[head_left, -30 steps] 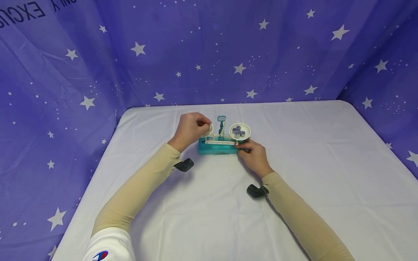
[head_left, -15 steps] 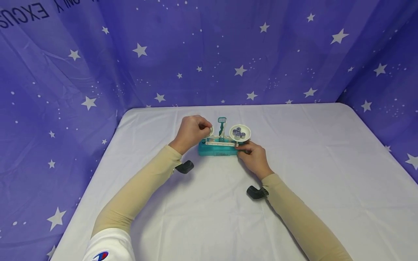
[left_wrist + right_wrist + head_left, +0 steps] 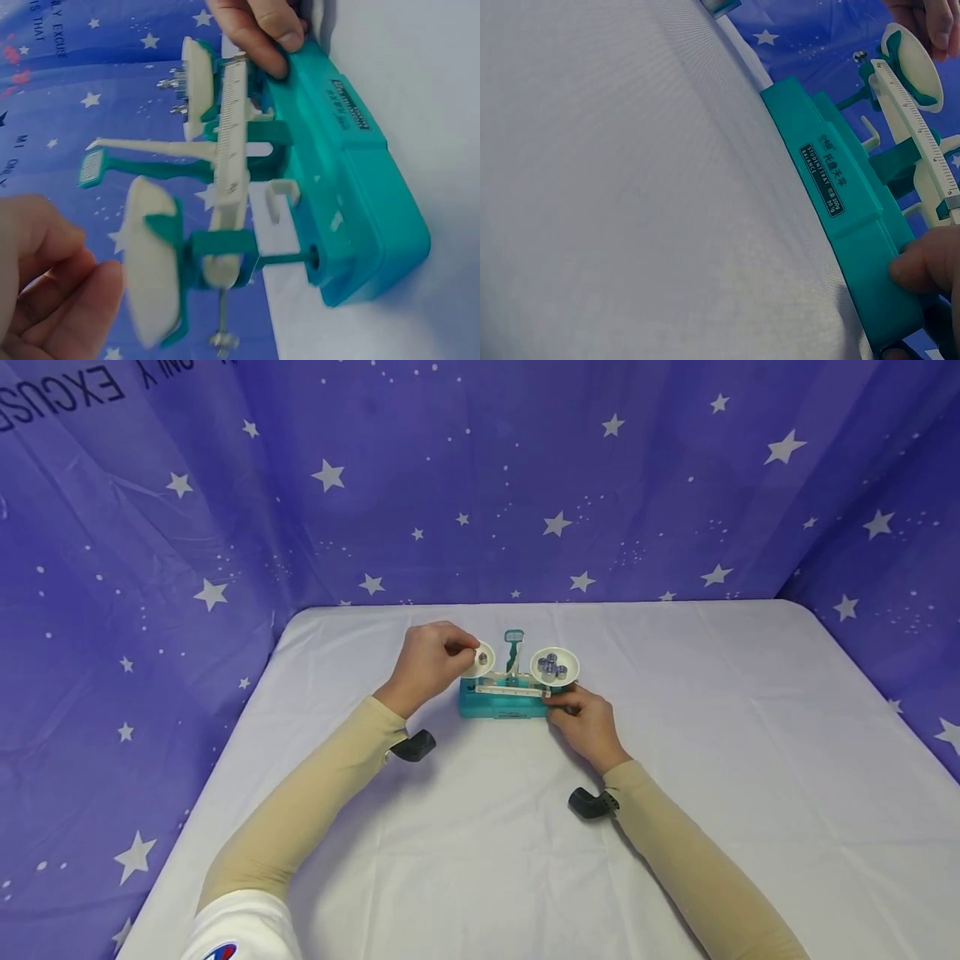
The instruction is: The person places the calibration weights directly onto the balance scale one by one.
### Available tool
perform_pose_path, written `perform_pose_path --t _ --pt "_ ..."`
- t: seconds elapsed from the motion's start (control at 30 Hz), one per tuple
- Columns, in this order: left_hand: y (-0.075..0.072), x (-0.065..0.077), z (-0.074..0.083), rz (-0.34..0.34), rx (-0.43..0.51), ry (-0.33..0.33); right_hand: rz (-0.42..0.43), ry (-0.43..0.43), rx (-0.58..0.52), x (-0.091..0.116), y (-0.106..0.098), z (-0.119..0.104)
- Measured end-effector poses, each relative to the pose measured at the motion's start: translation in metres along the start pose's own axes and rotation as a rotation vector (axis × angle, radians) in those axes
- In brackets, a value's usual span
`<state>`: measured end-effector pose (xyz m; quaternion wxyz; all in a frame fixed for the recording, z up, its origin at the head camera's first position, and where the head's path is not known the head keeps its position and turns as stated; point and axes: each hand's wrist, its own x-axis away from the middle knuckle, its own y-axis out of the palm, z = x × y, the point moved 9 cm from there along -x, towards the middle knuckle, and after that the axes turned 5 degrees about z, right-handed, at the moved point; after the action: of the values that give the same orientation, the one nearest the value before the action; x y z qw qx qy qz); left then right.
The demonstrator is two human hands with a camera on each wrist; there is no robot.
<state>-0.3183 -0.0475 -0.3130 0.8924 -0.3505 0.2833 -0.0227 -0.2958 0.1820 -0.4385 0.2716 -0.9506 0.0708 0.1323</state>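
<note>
A teal balance scale with two white pans stands near the far side of the table. My right hand grips the right end of its base, thumb on the front face in the right wrist view. My left hand is beside the left pan, its bent fingertips close to the rim. In the left wrist view nothing shows between the fingers. One small metal weight sits in that pan. Several shiny metal weights are in the right pan.
A white cloth covers the table. Purple star-printed curtain hangs behind and at both sides. A black curved piece sticks out from the left wrist, and a similar black piece from the right.
My left hand has drawn slightly left from the left pan, and a small metal weight now shows in that pan. The right hand keeps its grip on the balance scale.
</note>
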Motion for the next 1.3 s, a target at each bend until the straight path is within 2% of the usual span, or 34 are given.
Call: perform_pose_path --t 0.1,0.23,0.37,0.53,0.77,1.07,1.3 --pt "-0.015 0.005 0.001 0.031 0.003 0.027 0.003 -0.001 -0.002 -0.001 0.001 0.001" --pt "-0.036 0.016 -0.006 0.082 -0.005 0.039 0.005 -0.002 -0.011 -0.001 0.001 0.001" --pt "-0.053 0.032 -0.020 0.128 -0.024 0.027 0.006 -0.003 -0.017 0.000 0.002 0.001" --pt "-0.064 0.055 -0.041 0.146 -0.053 -0.018 0.003 0.009 -0.013 0.001 0.001 0.005" --pt "-0.064 0.081 -0.066 0.137 -0.065 -0.090 0.022 -0.008 -0.014 0.000 -0.003 0.004" --pt "-0.057 0.102 -0.092 0.110 -0.076 -0.171 0.008 0.024 -0.017 0.000 -0.001 0.004" --pt "-0.047 0.116 -0.110 0.065 -0.036 -0.243 -0.001 0.038 -0.023 0.000 0.002 0.002"
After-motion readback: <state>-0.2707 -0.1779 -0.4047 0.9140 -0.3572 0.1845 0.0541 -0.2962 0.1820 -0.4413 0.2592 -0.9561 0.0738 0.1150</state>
